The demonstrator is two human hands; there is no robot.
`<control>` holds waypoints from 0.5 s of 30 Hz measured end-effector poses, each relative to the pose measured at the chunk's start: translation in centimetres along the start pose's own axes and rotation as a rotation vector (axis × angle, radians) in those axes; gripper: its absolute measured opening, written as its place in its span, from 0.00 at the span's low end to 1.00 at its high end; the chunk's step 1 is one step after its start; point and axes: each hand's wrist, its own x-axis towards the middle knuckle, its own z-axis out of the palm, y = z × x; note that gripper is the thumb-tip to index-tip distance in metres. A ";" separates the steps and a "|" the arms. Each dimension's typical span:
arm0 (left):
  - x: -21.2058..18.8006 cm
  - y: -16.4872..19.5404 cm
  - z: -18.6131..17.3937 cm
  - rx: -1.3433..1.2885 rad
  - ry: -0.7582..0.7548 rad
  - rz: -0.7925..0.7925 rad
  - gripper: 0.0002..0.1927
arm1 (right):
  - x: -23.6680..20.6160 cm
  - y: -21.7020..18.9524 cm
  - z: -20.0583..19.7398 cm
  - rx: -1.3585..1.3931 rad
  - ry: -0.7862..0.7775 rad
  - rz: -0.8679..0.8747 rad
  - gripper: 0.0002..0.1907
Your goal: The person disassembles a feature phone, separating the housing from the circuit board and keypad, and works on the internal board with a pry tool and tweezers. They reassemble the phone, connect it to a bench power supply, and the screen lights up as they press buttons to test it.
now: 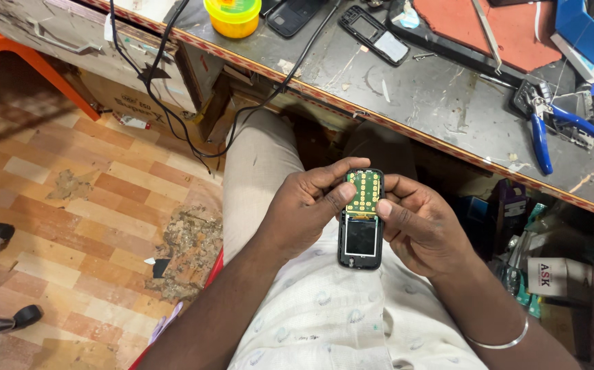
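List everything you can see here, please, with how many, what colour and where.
Opened mobile phone: one, black, green keypad board exposed, held over the lap.
Phone housings: two, black, on the workbench, one right of the tub, one beside it.
Tub: one, yellow, bench top edge.
Pliers: one, blue handles, bench right.
Mat: one, red-orange, bench top.
Cables: black, hanging off the bench.
Workbench: one, grey, scratched.
Floor: tan patterned, patchy.
Bangle: one, silver, right wrist.
Left hand: grips the phone, thumb on the board.
Right hand: grips the phone's other side.
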 end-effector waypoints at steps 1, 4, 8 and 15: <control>0.0 -0.1 0.0 0.019 -0.002 -0.006 0.23 | -0.1 0.0 0.1 0.008 0.001 -0.008 0.18; -0.1 -0.2 -0.1 0.035 -0.017 -0.021 0.23 | -0.4 0.2 0.8 0.031 0.023 -0.019 0.18; -0.1 -0.2 -0.3 0.095 -0.039 -0.072 0.25 | -0.6 0.3 1.6 0.073 0.051 -0.022 0.20; -0.2 1.1 -2.2 -0.061 -0.266 -0.111 0.33 | -0.2 -0.6 1.3 0.039 0.035 0.056 0.21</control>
